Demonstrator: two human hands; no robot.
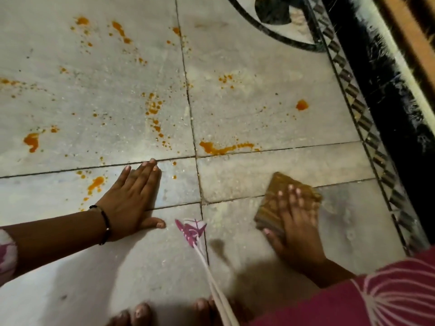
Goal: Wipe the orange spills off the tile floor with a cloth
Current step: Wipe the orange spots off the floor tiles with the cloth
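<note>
Pressed flat under our right hand (294, 222), the cloth (288, 201) lies on the tile floor (259, 175); the fingers (293, 196) are stretched out over it and the thumb hooks its near edge, so we hold it down more than grasp it. That cloth is a folded brownish-orange pad, lying on the pale tile to the right of the vertical grout line, near the patterned border strip (367, 128) that runs along the right side. Our left hand (131, 198) lies open and empty, palm down on the floor left of that grout line, fingers together and thumb spread, with a dark bracelet (104, 223) at the wrist. Just beside its outer edge sits one of the orange spills (96, 182). More spills dot the tiles farther out: a streak along the grout joint beyond the cloth (223, 148), a round drop toward the border (301, 105), a spattered trail in the middle (154, 114), and a blotch at far left (31, 141). None of them touches the cloth. A pink and white strip of fabric (191, 231) hangs between our hands, and our toes (138, 312) show at the bottom edge
</note>
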